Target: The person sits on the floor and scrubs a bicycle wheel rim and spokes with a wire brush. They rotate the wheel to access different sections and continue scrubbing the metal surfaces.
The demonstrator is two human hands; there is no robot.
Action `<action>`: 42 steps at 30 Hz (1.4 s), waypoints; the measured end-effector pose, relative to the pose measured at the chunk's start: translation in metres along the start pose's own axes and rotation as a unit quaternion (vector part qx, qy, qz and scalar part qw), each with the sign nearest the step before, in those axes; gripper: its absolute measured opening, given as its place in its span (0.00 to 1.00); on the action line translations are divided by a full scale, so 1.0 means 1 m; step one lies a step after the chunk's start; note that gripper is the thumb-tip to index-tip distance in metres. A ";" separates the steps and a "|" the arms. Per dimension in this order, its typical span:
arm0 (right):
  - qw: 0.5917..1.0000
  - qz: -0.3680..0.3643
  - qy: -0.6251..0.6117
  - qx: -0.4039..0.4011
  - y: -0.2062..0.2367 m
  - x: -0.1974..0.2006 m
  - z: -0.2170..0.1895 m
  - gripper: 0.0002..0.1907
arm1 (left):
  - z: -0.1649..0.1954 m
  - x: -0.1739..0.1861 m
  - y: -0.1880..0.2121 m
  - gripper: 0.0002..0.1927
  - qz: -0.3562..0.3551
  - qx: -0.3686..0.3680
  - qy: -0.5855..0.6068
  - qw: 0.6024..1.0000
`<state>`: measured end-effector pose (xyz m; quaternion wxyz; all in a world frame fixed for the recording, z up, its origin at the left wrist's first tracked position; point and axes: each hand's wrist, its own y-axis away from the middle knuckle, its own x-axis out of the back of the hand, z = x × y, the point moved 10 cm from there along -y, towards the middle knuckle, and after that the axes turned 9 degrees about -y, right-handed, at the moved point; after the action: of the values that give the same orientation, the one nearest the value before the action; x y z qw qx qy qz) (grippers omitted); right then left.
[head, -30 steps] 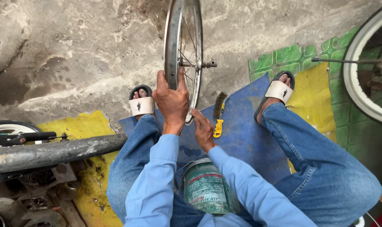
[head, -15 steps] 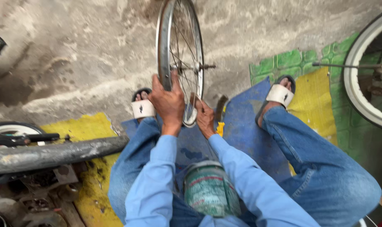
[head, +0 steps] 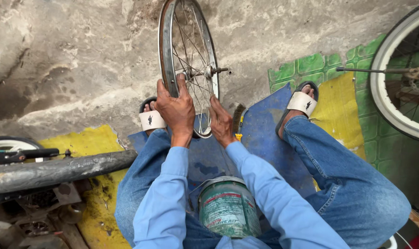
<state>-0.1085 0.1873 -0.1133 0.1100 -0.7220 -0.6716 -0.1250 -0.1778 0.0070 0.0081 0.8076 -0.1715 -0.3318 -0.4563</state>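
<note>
Between spread knees, on grey concrete floor (head: 71, 60): bare spoked bicycle wheel (head: 187, 64) stands upright, edge-on to viewer, axle stub pointing right. Blue mat (head: 264, 143) under sandalled feet, yellow sheet beside it. Old tyre (head: 57, 171) lies at left. Green-labelled tin can (head: 228, 208) sits between thighs. Left hand (head: 176, 110) clenched over near rim. Right hand (head: 221, 121) lies flat against rim's right side, fingers straight, not gripping. Yellow-handled brush (head: 238, 121) just behind right hand.
</note>
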 end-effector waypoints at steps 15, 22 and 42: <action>0.993 -0.091 0.054 0.053 0.016 -0.009 0.002 0.20 | 0.006 0.003 -0.002 0.15 -0.007 -0.020 -0.023 1.000; 0.998 0.042 0.041 0.014 -0.010 0.020 0.007 0.15 | -0.004 0.000 -0.003 0.14 -0.001 0.016 0.010 1.000; 0.991 -0.123 -0.016 0.058 0.003 0.001 -0.014 0.16 | -0.017 -0.007 -0.010 0.15 -0.042 0.069 0.019 0.997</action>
<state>-0.1058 0.1838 -0.0996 0.1249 -0.6283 -0.7629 -0.0874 -0.1821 -0.0035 -0.0086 0.8037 -0.0931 -0.3540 -0.4691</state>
